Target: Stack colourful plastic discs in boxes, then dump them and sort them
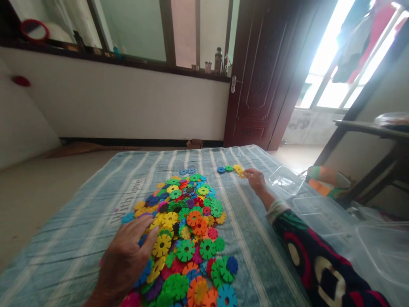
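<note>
A large heap of colourful plastic snowflake discs (185, 226) lies on a striped blue-green cloth (249, 256). My left hand (126, 256) rests flat on the heap's left side, fingers stretched out over yellow and blue discs. My right hand (255, 179) reaches far forward and right, fingers curled at the end of a short row of discs (230, 169), blue, green and yellow. Whether it pinches the last yellow disc cannot be made out. A patterned dark sleeve covers the right arm.
Clear plastic bins (322, 213) and a lid (286, 179) stand along the cloth's right edge. A dark wooden door (262, 76) is behind, a white wall with a window ledge at the back, and a wooden table (373, 128) at the right.
</note>
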A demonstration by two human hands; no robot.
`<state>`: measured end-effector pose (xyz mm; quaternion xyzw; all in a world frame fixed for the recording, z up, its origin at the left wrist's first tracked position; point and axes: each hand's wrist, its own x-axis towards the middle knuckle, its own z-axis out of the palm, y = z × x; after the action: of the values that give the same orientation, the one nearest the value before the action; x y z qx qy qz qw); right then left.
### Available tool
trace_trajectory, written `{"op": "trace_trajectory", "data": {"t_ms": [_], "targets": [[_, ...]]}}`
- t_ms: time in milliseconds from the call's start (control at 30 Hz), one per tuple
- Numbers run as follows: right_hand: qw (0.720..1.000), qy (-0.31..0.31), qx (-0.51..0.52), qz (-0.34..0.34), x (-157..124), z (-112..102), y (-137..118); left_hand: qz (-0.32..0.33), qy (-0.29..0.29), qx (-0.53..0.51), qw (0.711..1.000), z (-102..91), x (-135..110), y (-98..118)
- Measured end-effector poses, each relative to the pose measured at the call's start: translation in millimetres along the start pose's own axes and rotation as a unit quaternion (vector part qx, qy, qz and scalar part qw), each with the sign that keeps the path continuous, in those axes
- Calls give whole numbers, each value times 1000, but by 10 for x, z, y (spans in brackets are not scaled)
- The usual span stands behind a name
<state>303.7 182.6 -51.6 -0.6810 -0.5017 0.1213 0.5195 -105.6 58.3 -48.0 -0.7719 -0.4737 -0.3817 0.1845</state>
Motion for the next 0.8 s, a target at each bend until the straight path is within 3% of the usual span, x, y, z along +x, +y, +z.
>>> {"op": "trace_trajectory", "data": {"t_ms": [167,367,600,800], "targets": [[999,-1,-49,10,356,218,192,12,7,13,1000,58,-56,-104],[994,-21,-105,26,480,309,291,5,5,4,1000,97,-103,-94],[991,-1,-132,28,383,263,324,25,1,-9,1000,54,-83,36],[994,20,-111,-9,55,156,310,18,-28,-18,999,34,-80,130]]}}
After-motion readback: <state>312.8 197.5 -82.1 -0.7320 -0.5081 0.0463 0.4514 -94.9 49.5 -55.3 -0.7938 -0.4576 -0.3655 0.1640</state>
